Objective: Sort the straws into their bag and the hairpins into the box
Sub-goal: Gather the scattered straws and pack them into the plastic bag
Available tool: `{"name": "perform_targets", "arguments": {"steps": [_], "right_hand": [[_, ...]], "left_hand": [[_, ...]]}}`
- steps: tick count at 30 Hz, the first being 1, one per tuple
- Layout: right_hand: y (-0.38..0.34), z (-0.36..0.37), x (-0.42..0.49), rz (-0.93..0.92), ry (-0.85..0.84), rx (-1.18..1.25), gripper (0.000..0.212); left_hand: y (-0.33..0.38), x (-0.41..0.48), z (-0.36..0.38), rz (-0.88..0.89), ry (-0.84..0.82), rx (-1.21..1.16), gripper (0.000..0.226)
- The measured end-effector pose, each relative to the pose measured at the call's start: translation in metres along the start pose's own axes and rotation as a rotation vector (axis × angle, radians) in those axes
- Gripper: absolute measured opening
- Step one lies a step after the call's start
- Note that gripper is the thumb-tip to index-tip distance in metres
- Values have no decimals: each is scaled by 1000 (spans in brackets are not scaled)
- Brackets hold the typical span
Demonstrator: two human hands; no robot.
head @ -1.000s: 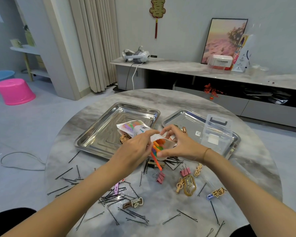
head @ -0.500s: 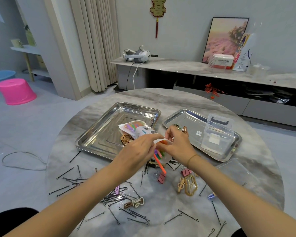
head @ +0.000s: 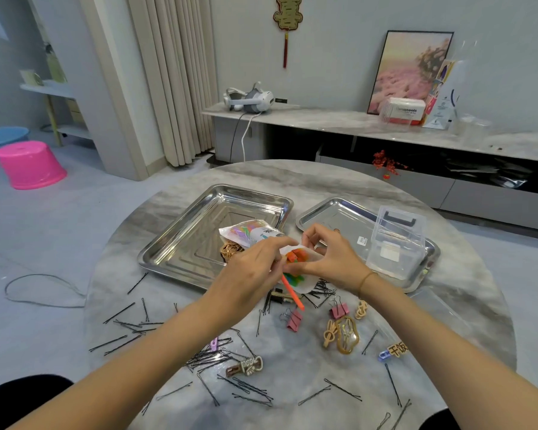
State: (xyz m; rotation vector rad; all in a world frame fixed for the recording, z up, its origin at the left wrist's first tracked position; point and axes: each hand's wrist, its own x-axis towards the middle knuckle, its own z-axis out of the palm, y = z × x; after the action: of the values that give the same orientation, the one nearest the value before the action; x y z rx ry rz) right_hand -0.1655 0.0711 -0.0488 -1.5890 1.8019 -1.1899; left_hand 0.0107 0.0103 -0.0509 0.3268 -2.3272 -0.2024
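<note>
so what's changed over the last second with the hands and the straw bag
Very little. The right hand edged toward the left hand and back; it still pinches the mouth of the printed plastic straw bag, and the left hand still holds the orange straw sticking out. The steel trays, clear plastic box and scattered black hairpins stayed put.

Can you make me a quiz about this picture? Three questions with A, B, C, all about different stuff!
1. Where is the clear box? A) on a chair B) in the right tray C) in a drawer
2. What colour is the straw poking out of the bag? A) orange B) black C) white
3. What state are the black hairpins in? A) all boxed B) all bagged C) scattered on the table
Answers: 1 B, it stands in that tray; 2 A, the straw's end is orange; 3 C, they lie loose across the table.
</note>
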Motion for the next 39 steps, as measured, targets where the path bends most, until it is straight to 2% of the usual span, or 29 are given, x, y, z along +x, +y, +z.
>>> {"name": "perform_targets", "arguments": {"steps": [5, 7, 9, 11, 14, 16, 19, 21, 26, 39], "right_hand": [[-1, 8, -2, -48, 97, -73, 43], [-1, 5, 0, -27, 20, -41, 39], [-1, -2, 1, 63, -126, 46, 43], [-3, -11, -1, 156, -255, 97, 60], [-9, -14, -4, 167, -370, 160, 80], [-12, -12, -6, 155, -396, 150, 97], [-13, -7, -7, 70, -378, -24, 123], [-14, -4, -9, 19, -384, -58, 130], [-18, -2, -8, -29, -326, -109, 104], [-29, -9, -10, 33, -357, -80, 83]], "left_hand": [[3, -2, -1, 25, -29, -36, 27], [0, -1, -1, 8, -17, -35, 28], [-2, 0, -1, -19, 1, -32, 29], [-4, 0, -1, -39, 14, -27, 29], [-4, 1, -1, -30, 10, -19, 28], [-3, 1, -1, -25, 9, -24, 27], [-6, 2, -2, -48, 19, -33, 29], [-9, 2, -2, -66, 14, -32, 32], [-9, 2, -3, -47, 13, -23, 30], [-8, 4, -5, -13, -6, -11, 27]]}}
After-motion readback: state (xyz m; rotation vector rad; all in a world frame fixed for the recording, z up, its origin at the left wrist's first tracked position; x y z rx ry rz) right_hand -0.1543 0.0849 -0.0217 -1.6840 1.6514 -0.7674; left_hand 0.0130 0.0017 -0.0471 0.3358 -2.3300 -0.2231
